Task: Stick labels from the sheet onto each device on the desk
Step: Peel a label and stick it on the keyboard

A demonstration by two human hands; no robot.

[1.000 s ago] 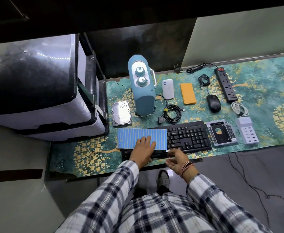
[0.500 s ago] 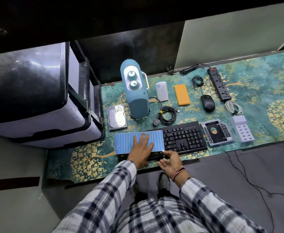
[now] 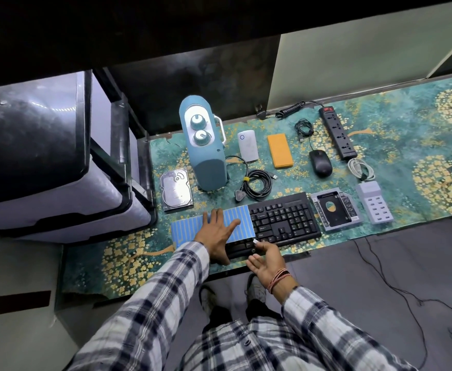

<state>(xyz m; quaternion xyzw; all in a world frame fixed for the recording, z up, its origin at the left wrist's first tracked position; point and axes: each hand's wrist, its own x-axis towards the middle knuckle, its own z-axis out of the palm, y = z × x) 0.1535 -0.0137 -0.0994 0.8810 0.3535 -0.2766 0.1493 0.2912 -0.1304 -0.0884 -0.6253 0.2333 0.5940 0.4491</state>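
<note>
White label (image 3: 256, 240) pinched—right fingers (image 3: 260, 245); left hand (image 3: 216, 232) flat.

Left hand (image 3: 217, 231): palm down, fingers spread flat, forearm extended forward. Right hand (image 3: 266, 259): palm turned up, thumb and forefinger pinched together at the tips.

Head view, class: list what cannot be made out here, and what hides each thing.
- Label sheet: middle hidden by left hand.
- Keyboard: left part under the sheet.
- White bit at right hand fingertips: too small to identify.
- Label print: too small.
</note>
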